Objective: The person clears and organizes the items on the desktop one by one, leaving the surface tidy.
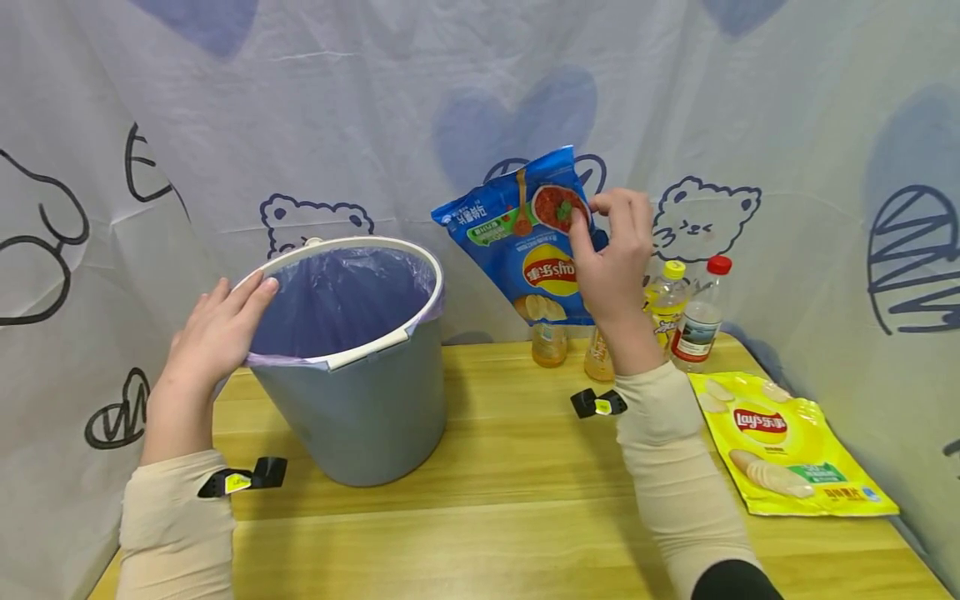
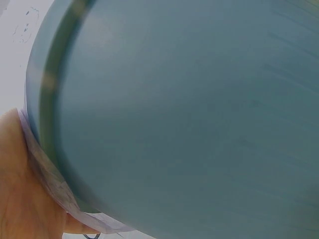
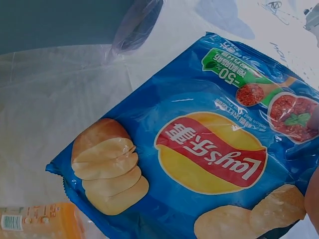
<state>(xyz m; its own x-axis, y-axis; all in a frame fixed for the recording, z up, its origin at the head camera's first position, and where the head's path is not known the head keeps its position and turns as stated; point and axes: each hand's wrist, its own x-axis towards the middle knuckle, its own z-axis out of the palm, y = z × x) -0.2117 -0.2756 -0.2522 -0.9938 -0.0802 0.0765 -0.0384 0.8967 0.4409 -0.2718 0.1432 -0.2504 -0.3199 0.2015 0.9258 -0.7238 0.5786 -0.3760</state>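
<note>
With the right hand (image 1: 618, 250) we are pinching the blue bag (image 1: 532, 242) by its right edge, the thumb pressing on the near face, and the print is facing us upside down. The bag is hanging in the air to the right of the bin (image 1: 375, 408), above the worktop (image 1: 510, 517), apart from the rim (image 1: 367, 352) and not over the opening. With the left hand (image 1: 217, 333) we are holding the rim on its left side, over the liner (image 1: 330, 300); how firmly, we cannot tell.

The film is probably slippery, and since we are pinching one edge only, the bag may be prone to swinging or twisting; a deeper pinch would be steadying it. Its lower part is hanging in front of the orange bottles (image 1: 550, 344), so lifting before any sideways travel would be sparing them a knock. We should be pressing the liner against the rim, stopping it slipping and the bin tipping. The yellow bag (image 1: 787, 450) is lying flat at the right, near the red-capped bottle (image 1: 695, 329) and the yellow-capped bottle (image 1: 666, 308); our right forearm is reaching between it and the bin, so we should be minding the sleeve (image 1: 675, 467).
</note>
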